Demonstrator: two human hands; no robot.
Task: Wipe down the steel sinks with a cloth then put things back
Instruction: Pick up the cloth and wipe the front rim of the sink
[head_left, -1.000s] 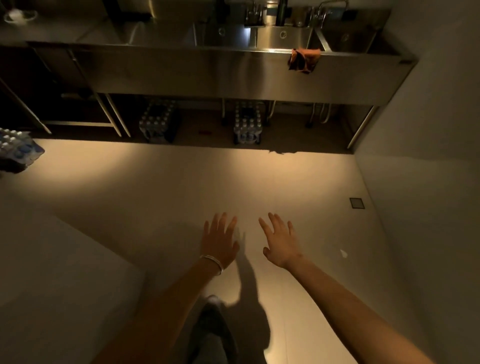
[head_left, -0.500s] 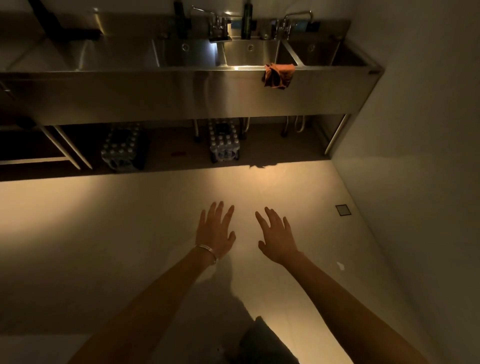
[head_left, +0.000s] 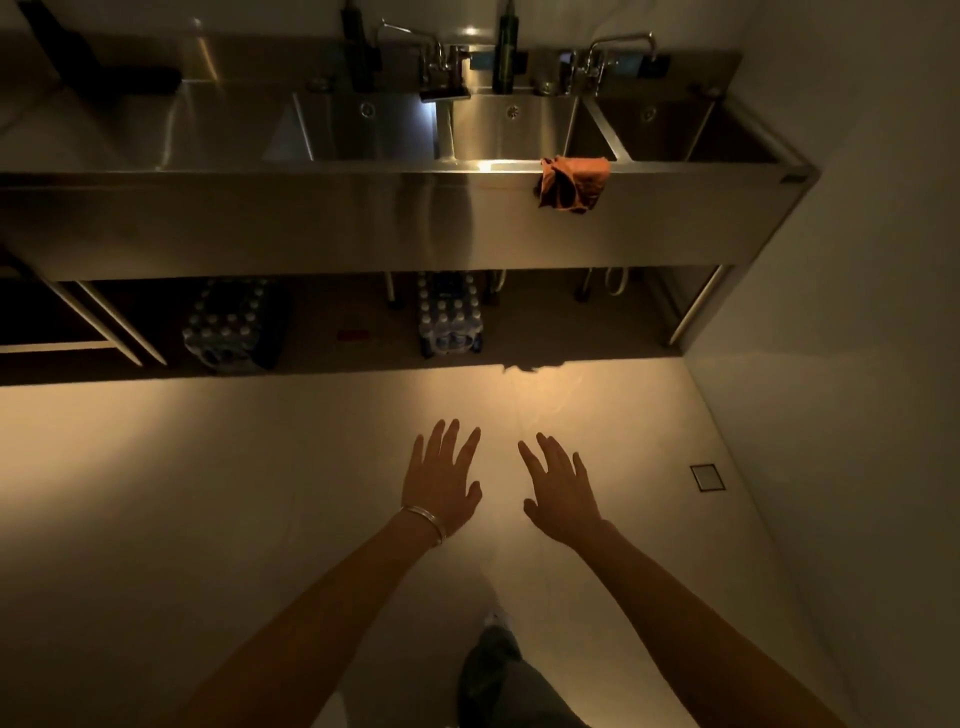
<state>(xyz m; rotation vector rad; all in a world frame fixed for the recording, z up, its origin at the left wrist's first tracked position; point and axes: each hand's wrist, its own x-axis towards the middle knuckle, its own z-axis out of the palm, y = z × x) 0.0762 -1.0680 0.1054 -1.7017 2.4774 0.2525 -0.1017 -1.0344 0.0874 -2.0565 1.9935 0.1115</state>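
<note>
Along the steel unit (head_left: 363, 228): three sinks (head_left: 511, 130), one cloth (head_left: 571, 183).

This looks like the wash-up area of a commercial kitchen or bar. A long steel sink (head_left: 311, 228) on tube legs (head_left: 696, 306) runs along the far wall, with three deep basins side by side and a flat drainboard (head_left: 130, 130) at its left. Tall taps (head_left: 618, 47) rise from the splashback. Shrink-wrapped packs of bottled water (head_left: 449, 317) sit on the floor (head_left: 208, 493) beneath. A square plate (head_left: 707, 477) is set in the floor at right.
</note>
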